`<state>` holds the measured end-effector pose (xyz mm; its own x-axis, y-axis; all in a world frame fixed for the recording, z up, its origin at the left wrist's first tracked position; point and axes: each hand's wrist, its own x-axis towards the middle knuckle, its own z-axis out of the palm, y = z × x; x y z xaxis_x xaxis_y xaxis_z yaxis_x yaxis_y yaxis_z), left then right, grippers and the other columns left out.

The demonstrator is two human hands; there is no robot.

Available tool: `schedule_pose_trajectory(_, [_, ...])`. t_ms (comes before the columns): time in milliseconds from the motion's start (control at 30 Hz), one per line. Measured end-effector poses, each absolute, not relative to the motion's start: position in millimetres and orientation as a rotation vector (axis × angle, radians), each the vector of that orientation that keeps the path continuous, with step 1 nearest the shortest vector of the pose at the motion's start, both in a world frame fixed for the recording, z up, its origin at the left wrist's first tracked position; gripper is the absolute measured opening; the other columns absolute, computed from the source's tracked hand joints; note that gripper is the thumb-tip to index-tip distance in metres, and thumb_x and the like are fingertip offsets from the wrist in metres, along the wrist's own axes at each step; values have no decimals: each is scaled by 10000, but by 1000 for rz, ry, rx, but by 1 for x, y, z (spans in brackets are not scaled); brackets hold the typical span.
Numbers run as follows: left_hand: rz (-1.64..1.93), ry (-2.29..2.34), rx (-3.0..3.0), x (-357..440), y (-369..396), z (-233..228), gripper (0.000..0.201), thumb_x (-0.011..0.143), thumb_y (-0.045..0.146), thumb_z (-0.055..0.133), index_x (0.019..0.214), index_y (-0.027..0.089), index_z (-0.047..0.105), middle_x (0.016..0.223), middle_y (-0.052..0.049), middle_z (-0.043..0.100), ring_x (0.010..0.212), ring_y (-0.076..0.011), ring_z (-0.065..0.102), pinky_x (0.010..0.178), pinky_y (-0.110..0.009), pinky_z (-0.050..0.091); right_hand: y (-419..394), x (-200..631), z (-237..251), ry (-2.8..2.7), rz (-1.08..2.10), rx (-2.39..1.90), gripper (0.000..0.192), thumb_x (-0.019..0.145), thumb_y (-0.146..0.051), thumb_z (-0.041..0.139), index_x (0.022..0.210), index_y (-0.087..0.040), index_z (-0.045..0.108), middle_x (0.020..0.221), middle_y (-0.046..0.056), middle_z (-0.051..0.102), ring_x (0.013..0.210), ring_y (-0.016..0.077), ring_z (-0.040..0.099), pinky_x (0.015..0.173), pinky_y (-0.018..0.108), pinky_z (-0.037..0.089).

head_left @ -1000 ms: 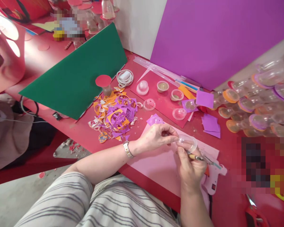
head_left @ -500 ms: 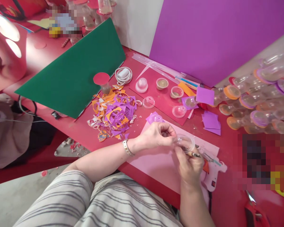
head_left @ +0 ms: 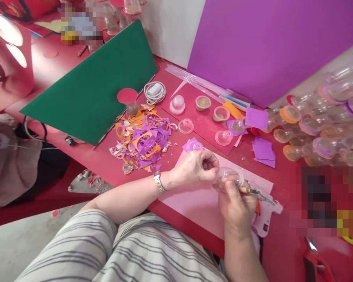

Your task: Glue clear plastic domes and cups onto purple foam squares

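Note:
My left hand (head_left: 195, 167), with a watch on the wrist, pinches a small clear plastic dome (head_left: 230, 176) by its rim over a pink sheet (head_left: 194, 199). My right hand (head_left: 235, 205) also touches the dome and grips a thin tool with a metal tip (head_left: 254, 191) that points right. A white glue gun (head_left: 266, 219) lies on the table just right of that hand.
A pile of purple and orange paper scraps (head_left: 142, 143) lies ahead on the red table. Several clear domes and small cups (head_left: 204, 102) sit on a red sheet. A green board (head_left: 97, 86) and a purple board (head_left: 267, 43) stand behind. Finished domes (head_left: 320, 125) are piled at right. Red scissors (head_left: 317, 262) lie near right.
The dome has dipped slightly and tilted between my hands. My right thumb has come up onto it, and the tool's tip now points more to the right.

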<state>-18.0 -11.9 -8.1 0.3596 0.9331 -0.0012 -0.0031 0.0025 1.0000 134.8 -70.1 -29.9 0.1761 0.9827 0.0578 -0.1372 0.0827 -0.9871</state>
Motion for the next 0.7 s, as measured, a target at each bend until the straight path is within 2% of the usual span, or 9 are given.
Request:
schedule_pose_trajectory(267, [958,1119,1553,-28,-5,2,59,804,122,581,758,159,574,594,56,563,538,-62,511,569,-174,416,-68,132,-27,-818,1222,-1053,140,735,-326,744,688,-207,688,800,11,595,686,140,556,531,253,465])
schedule_pose_trajectory(433, [1065,1357,1905,-54,2,18,96,895,200,565,806,169,585,753,-2,637,677,-107,574,677,-213,456,-65,135,-25,-712,1338,-1026,167,735,-364,718,672,-219,665,782,-3,603,596,118,523,515,273,466])
schedule_pose_trajectory(567, [931,1722,2201,-92,-4,26,155,941,254,514,834,187,602,845,-34,646,758,-152,604,708,-251,468,-63,138,-24,-698,1357,-941,156,750,-343,689,652,-227,654,764,-4,595,605,115,504,542,269,442])
schedule_pose_trajectory(700, [660,2067,2308,-128,-15,20,180,942,258,503,807,200,607,842,-59,654,765,-192,620,704,-282,470,-61,137,-20,-693,1388,-906,175,745,-358,704,641,-227,654,753,5,586,602,121,481,514,264,403])
